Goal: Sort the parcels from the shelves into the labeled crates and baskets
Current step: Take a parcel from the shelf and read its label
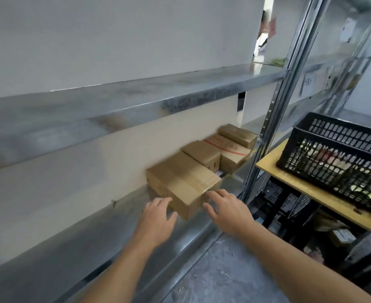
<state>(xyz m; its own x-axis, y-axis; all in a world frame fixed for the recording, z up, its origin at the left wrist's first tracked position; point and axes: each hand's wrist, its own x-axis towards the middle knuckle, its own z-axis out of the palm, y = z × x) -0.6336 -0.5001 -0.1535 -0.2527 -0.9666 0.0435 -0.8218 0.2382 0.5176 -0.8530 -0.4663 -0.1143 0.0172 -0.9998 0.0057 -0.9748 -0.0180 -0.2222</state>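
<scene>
- Cardboard box (pixel 180 182), taped across its top, is sitting at lower centre of the frame on a metal shelf (pixel 81 248), with one corner pointing towards the shelf's front edge. Other boxes (pixel 230 149) are lining up behind it, towards the right.
- Left hand (pixel 158 213) is lying against the box's left face, fingers nearly straight and thumb spread. Right hand (pixel 226 208) is touching the right face beside the near corner, fingers splayed and relaxed. Neither is gripping anything.
- Handling, as a judgement: the box is looking stiff and square-edged, and probably moderate in weight. Its smooth faces and tape are likely offering little friction. Pressing the palms against the two opposite side faces, low down, is seeming the surest hold.
- Black crate (pixel 333 158) is standing at the right of the frame on a yellow tabletop (pixel 269 160), well apart from the box. Its contents are showing only as pale blurs through the mesh.
- Hidden or unclear: motion blur is softening the whole frame, so any label on box or crate is proving unreadable. The box's far side and underside are lying out of view. Whether the fingertips are pressing or merely touching cannot be told.
</scene>
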